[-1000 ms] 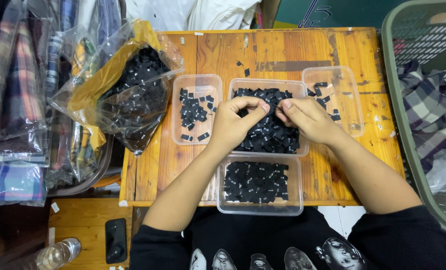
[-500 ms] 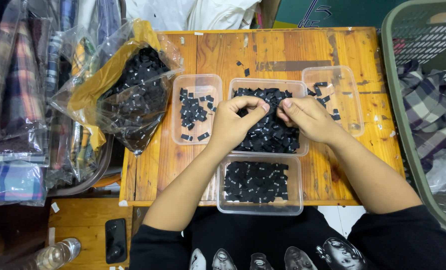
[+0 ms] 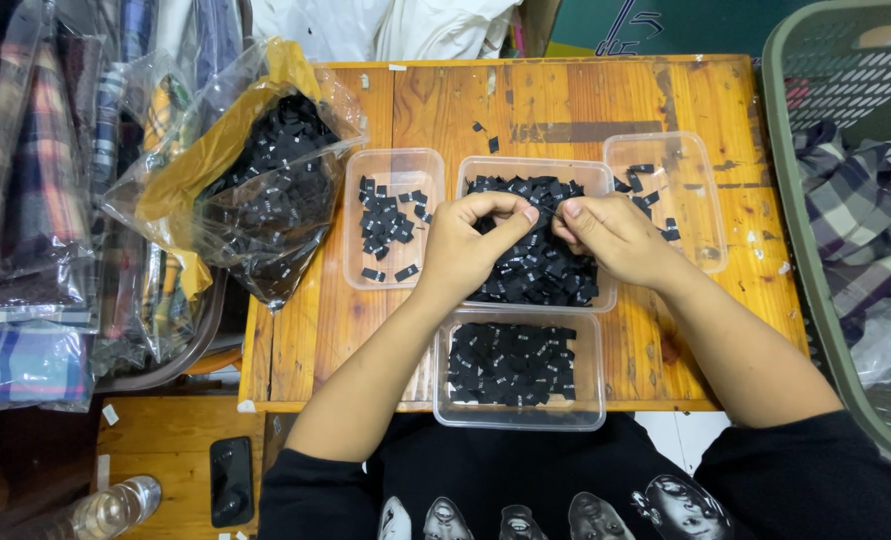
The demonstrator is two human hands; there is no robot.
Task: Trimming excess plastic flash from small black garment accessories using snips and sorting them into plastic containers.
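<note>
Hands barely moved vs. a sec ago: left hand (image 3: 470, 245) & right hand (image 3: 610, 235) still fingertip-pinched on one small black fabric label (image 3: 548, 213) over the middle clear plastic tub (image 3: 535, 168). Sorting w/ same piece, no drop yet.

I sit at a small garment workshop: my wooden table (image 3: 525, 100) holds tubs of black labels (image 3: 540, 265), bagged plaid cloth (image 3: 25, 200) stacked alongside, a laundry basket (image 3: 845, 150) nearby.

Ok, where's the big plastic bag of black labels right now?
In the head view, the plastic bag lies open at the table's left edge, just left of the small tub, away from both hands.
</note>
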